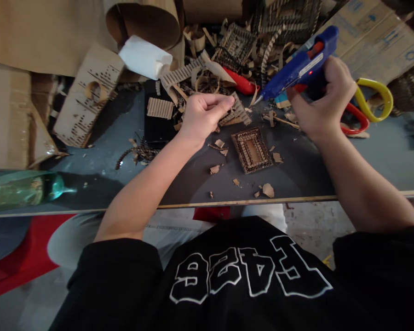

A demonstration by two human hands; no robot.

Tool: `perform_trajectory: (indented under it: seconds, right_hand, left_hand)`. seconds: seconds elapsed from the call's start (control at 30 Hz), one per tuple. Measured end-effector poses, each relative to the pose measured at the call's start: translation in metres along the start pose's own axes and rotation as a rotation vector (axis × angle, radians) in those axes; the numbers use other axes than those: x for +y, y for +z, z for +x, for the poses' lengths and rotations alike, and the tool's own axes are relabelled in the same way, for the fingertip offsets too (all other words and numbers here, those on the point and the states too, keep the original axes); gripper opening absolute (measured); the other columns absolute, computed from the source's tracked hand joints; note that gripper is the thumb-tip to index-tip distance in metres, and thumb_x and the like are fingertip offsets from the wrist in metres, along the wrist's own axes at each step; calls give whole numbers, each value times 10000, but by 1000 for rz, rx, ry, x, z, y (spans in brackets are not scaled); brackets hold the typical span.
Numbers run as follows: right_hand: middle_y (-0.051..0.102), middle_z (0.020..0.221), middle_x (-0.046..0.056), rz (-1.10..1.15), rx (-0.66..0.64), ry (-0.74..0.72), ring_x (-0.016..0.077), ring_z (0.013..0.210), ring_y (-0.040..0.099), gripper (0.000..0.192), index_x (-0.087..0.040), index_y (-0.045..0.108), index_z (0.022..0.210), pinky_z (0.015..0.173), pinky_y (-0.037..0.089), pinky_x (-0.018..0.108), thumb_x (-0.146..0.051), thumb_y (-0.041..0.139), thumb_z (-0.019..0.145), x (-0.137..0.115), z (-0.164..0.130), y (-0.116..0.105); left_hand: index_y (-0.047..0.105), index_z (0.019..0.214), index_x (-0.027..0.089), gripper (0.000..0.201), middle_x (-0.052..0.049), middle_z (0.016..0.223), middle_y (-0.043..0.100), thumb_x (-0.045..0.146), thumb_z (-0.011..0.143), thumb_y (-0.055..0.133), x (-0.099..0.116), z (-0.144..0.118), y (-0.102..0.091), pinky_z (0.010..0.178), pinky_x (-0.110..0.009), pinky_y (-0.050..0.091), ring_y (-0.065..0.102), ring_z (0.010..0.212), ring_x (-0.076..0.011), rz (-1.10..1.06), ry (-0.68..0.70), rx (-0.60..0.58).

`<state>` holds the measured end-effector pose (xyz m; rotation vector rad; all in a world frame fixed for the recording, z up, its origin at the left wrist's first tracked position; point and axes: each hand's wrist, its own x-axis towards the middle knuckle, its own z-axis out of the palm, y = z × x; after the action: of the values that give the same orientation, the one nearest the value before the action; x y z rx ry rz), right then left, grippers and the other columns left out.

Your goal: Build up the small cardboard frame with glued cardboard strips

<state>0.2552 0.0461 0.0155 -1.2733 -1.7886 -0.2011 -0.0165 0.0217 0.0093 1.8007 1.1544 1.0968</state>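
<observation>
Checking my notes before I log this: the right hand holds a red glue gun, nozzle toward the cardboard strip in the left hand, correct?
Not quite. In the head view the glue gun in the right hand is blue, not red. Its nozzle does point toward the cardboard strip in the left hand.

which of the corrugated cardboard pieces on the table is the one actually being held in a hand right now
The corrugated strip pinched in the left hand, just ahead of the blue glue gun nozzle. The rectangular framed piece lies untouched on the dark mat.
</observation>
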Motion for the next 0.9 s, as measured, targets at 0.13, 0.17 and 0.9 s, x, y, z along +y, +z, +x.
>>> perform_trajectory:
  seconds: [0.13, 0.17, 0.9]
  right_hand:
    - [566, 821, 61, -27, 80, -15, 256, 798, 560, 341, -261, 395, 817, 719, 436, 407, -340, 707, 705, 6, 1, -4]
    - [571, 833, 64, -15, 83, -37, 263, 814, 569, 307, -263, 426, 844, 732, 442, 416, -354, 696, 730, 7, 1, -5]
    - [720, 1070, 64, 57, -318, -339, 279, 969, 712, 279, -248, 529, 960, 825, 572, 451, -346, 673, 742, -8, -3, -22]
  left_hand:
    - [724, 833, 261, 480, 74, 514, 481, 718, 881, 586, 14, 15, -24, 515, -298, 350, 324, 505, -49, 275, 71, 241]
    - [714, 790, 249, 485, 64, 511, 477, 715, 874, 608, 12, 19, -28, 555, -317, 367, 344, 516, -68, 441, 113, 312]
    - [725, 844, 214, 566, 48, 448, 496, 762, 841, 583, -3, -30, -9, 431, -221, 316, 533, 421, -118, 755, 995, -277]
